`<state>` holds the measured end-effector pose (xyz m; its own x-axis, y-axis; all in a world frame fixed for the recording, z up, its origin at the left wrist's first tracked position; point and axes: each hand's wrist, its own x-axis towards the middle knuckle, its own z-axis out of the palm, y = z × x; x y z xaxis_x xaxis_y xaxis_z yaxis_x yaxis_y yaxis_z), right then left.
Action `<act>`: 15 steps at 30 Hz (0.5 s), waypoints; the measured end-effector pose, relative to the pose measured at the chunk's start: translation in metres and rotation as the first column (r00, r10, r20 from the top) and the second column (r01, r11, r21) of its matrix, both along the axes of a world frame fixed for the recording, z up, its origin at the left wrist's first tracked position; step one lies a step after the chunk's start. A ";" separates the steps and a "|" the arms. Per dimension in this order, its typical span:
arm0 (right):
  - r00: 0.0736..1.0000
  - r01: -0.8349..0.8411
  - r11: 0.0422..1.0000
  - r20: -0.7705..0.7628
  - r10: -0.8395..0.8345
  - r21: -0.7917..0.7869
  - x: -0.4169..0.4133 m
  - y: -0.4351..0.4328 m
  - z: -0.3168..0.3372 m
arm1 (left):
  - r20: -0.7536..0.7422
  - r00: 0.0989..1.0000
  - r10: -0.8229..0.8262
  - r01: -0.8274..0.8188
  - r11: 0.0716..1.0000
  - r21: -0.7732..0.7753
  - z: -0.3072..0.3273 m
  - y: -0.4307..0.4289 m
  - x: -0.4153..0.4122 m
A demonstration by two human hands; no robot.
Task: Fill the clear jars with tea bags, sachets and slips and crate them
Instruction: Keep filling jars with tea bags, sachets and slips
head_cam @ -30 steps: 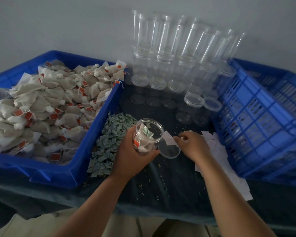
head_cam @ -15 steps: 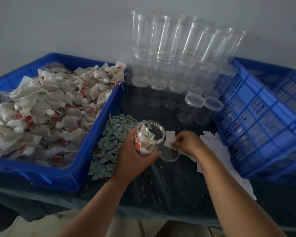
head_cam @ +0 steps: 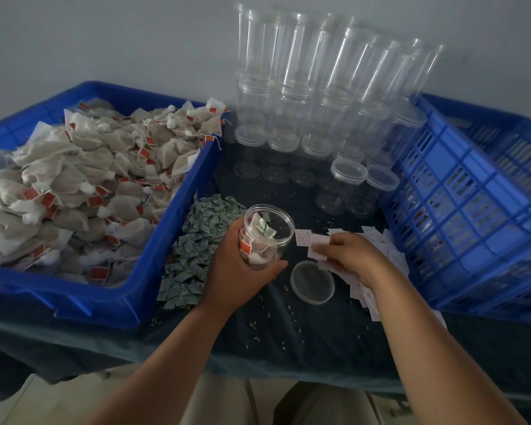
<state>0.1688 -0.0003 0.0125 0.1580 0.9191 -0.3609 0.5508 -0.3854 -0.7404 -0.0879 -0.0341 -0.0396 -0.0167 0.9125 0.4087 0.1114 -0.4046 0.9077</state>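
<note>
Hands: my left hand [head_cam: 236, 271] wraps the open clear jar [head_cam: 265, 237] by its wall, tilted, beside the sachet pile [head_cam: 193, 250]; my right hand [head_cam: 350, 256] pinches a white slip [head_cam: 314, 245] just right of it. The jar looks light, thin and slick, so I grip the wall; the slip is flimsy, so I pinch an edge. Count: one jar held, one loose lid [head_cam: 312, 282], one green sachet inside; stacked jars [head_cam: 304, 87] are too many to count.

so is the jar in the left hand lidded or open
Open: the jar has a bare mouth, and a lid lies on the cloth beside it.
</note>
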 end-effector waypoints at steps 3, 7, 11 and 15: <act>0.978 0.148 0.977 -0.170 -0.122 0.154 -0.006 -0.006 0.005 | -0.024 1.000 -0.004 0.004 1.000 0.000 -0.003 0.000 0.000; 0.910 0.155 0.930 -0.414 -0.003 0.333 -0.031 -0.020 0.034 | -0.067 0.998 0.010 -0.009 1.000 0.024 -0.004 0.001 0.000; 0.957 -0.036 0.887 -0.240 0.164 0.461 -0.068 -0.041 0.062 | -0.077 0.997 0.024 -0.023 1.000 0.005 -0.003 0.001 0.000; 0.990 -0.135 0.861 0.023 0.142 0.491 -0.095 -0.046 0.061 | -0.078 0.997 0.001 0.000 1.000 0.017 -0.003 0.001 -0.001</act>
